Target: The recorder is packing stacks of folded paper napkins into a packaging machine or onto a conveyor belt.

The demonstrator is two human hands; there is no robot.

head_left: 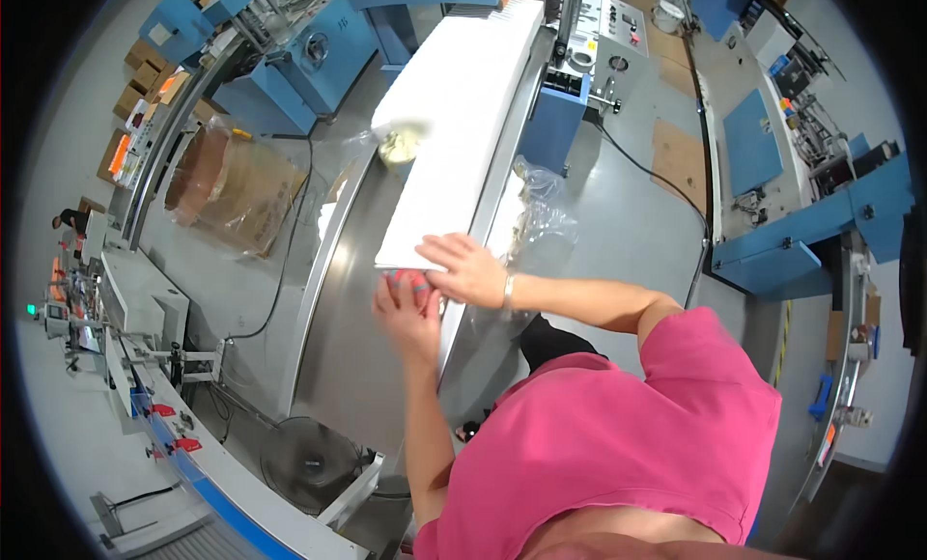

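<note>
A long white stack of thin, soft-looking sheets runs along the metal table from the machine at the far end towards me. At the near end of the stack, my left hand has its fingers curled round a small red object with greyish stripes; its kind is mostly hidden by the fingers. My right hand lies with fingers stretched out over the near right corner of the stack, its thumb side close to the red object. A pale, crumpled pile sits by the left side of the stack, partly blurred.
Blue machine housings stand at the far end and right. A large cardboard box with clear plastic is on the floor at left. Clear plastic bags hang beside the table's right edge. A round fan stands near the lower left; cables cross the floor.
</note>
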